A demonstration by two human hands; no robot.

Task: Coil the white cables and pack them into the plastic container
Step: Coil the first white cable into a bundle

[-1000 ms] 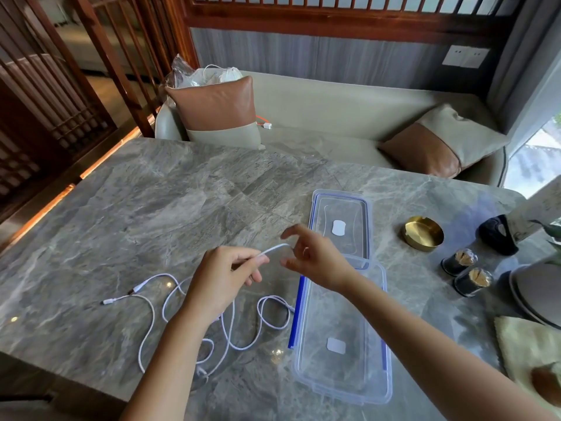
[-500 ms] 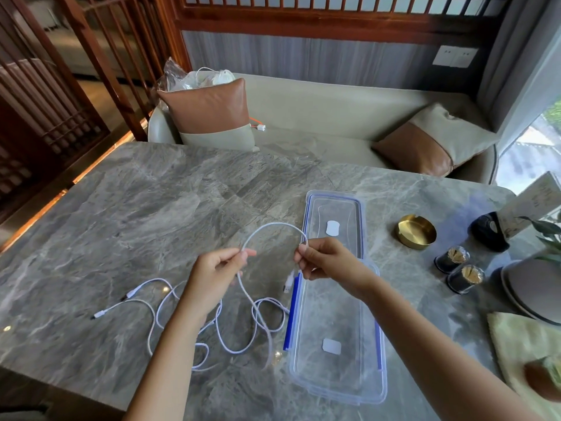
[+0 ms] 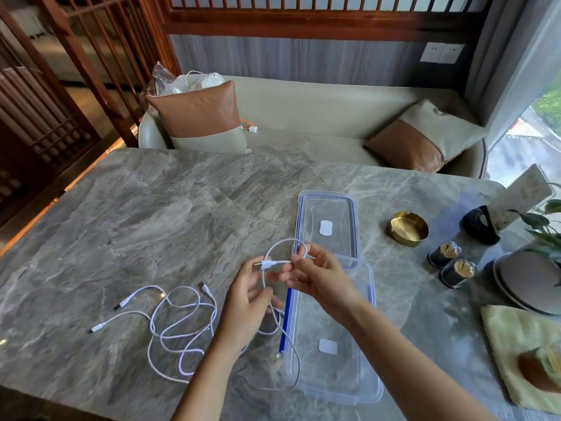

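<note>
Coiling: we judge the first turn is made. One white cable (image 3: 283,242) is bent into a small ring, held up over the tabletop (image 3: 151,226).
Change: half a second back the two grips stood apart with a wide arch of cable between them. Now they are almost touching and the arch has closed into a ring, with the plug (image 3: 267,264) lying across it.
Meaning: winding has only begun, since most of this cable trails free and nothing is packed yet.
Left grip (image 3: 246,302): fingers curled, pinching the cable just beside the plug. The tail drops away below it.
Right grip (image 3: 318,278): fingers bent, pinching the ring's far side where the strands cross.
Container (image 3: 375,363): just right of the grips, open. We see no cable coiled inside, only a white label on its floor.
Lid (image 3: 326,196): flat behind the container, its near edge under the container's far end.
Loose cables (image 3: 182,323): tangled on the tabletop to the left, well apart from the container.
Hidden: the tail passes behind the left grip and then runs by the container's near left corner — over the rim or beside it, we cannot tell. How many cables make up the tangle is unclear, though three plug ends show.
</note>
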